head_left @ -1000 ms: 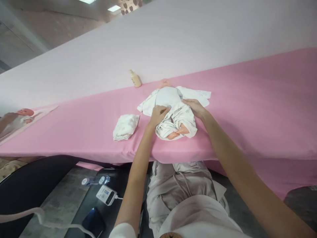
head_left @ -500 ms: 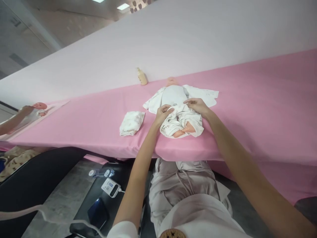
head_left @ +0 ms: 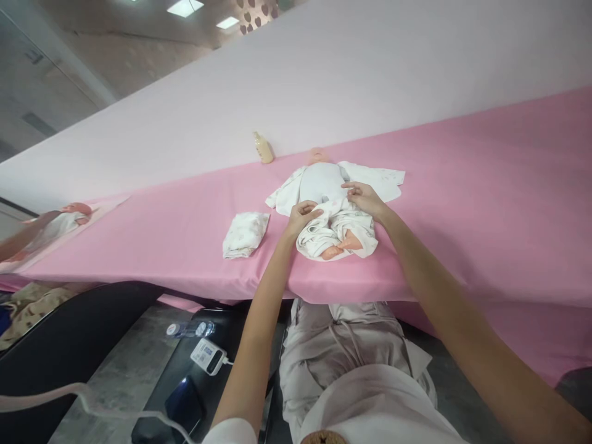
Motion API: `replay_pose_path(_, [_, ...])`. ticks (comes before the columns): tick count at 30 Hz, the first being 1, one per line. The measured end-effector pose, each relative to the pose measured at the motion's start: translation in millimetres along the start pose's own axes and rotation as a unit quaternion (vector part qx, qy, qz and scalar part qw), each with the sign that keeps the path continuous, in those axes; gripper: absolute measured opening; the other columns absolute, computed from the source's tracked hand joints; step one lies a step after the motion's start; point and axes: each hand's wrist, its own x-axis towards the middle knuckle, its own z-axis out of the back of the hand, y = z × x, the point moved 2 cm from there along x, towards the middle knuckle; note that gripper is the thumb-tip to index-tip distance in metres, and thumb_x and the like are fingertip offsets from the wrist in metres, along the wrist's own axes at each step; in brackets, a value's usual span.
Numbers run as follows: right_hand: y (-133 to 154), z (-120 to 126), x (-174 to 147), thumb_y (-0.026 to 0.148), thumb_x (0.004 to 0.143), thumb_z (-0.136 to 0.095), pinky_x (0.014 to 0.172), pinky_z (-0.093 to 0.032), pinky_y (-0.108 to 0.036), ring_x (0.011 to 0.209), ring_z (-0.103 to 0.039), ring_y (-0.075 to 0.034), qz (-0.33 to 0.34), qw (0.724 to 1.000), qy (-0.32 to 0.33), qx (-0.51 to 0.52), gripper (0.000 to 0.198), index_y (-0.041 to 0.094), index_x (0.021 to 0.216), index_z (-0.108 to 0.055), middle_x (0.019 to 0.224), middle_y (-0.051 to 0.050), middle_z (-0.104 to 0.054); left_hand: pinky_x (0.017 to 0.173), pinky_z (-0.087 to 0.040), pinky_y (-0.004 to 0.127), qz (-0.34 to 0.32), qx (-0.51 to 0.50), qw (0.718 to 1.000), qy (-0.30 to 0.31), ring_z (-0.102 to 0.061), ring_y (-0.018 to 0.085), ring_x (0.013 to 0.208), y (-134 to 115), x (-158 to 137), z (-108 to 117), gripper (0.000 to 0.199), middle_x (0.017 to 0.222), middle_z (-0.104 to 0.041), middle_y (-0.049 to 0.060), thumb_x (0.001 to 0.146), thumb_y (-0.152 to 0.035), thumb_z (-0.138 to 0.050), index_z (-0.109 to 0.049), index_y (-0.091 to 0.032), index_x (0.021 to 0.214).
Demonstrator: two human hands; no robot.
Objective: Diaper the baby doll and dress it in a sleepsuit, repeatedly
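Observation:
A baby doll (head_left: 318,155) lies on its back on the pink-covered table, head toward the white panel. Its middle is pale and cloth-like, and a white long-sleeved baby top (head_left: 372,180) is spread beneath it. White patterned baby pants (head_left: 333,223) are bunched around its legs, with the bare feet (head_left: 350,240) showing at the near end. My left hand (head_left: 301,219) is closed on the left side of the pants' upper edge. At the right side of that edge is my right hand (head_left: 365,200), index finger extended and the other fingers curled at the cloth.
A folded white patterned cloth (head_left: 245,234) lies left of the doll. A cream bottle (head_left: 263,148) stands by the white panel. At far left, another person's arm (head_left: 28,234) reaches over another doll. A black chair (head_left: 152,394) below holds a phone, white device and clear bottle.
My right index finger has stretched out a little over the doll's middle. My left hand stays at the pants' edge. The view has shifted slightly. The other person's hand has moved at far left.

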Motion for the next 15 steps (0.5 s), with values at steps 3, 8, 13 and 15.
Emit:
replay_pose_path(3, [2.0,-3.7,-2.0,0.002,0.067,-0.047,0.052,-0.032,-0.02,0.055,-0.039,-0.007,0.015,0.999,0.008,-0.047,0.04,0.015,0.099,-0.066,0.064,0.003,-0.046,0.051,-0.033,0.023,-0.008,0.003,1.0,0.002,-0.043,0.008,0.053,-0.8,0.6,0.0,0.029,0.06,-0.05,-0.003,0.057,-0.037,-0.078,-0.059,-0.016,0.065])
replay_pose_path(8, [3.1,-6.0,-4.7,0.006,0.064,-0.046,0.051,-0.029,-0.022,0.053,-0.037,-0.008,0.036,0.993,0.013,-0.109,0.035,0.015,0.087,-0.071,0.058,0.002,-0.046,0.05,-0.028,0.025,-0.044,0.013,0.999,-0.003,-0.034,0.009,0.053,0.2,5.1,2.8,0.035,0.054,-0.04,-0.002,0.068,-0.046,-0.068,-0.052,-0.017,0.054])
replay_pose_path(13, [-0.4,-4.9,-2.2,0.008,0.06,-0.045,0.052,-0.031,-0.022,0.053,-0.036,-0.008,0.058,0.992,0.008,-0.115,0.037,0.014,0.085,-0.071,0.057,0.003,-0.046,0.051,-0.027,0.026,-0.06,0.014,0.998,0.01,-0.033,0.01,0.053,1.9,7.1,3.8,0.036,0.054,-0.037,-0.002,0.072,-0.045,-0.065,-0.051,-0.017,0.054])
replay_pose_path(15, [-1.4,-5.4,-1.4,0.009,0.061,-0.045,0.053,-0.032,-0.023,0.053,-0.038,-0.009,0.061,0.991,0.004,-0.119,0.036,0.015,0.085,-0.071,0.058,0.002,-0.05,0.051,-0.027,0.026,-0.057,0.016,0.998,0.013,-0.033,0.01,0.053,1.8,6.8,3.6,0.036,0.055,-0.038,-0.002,0.072,-0.045,-0.065,-0.05,-0.017,0.055])
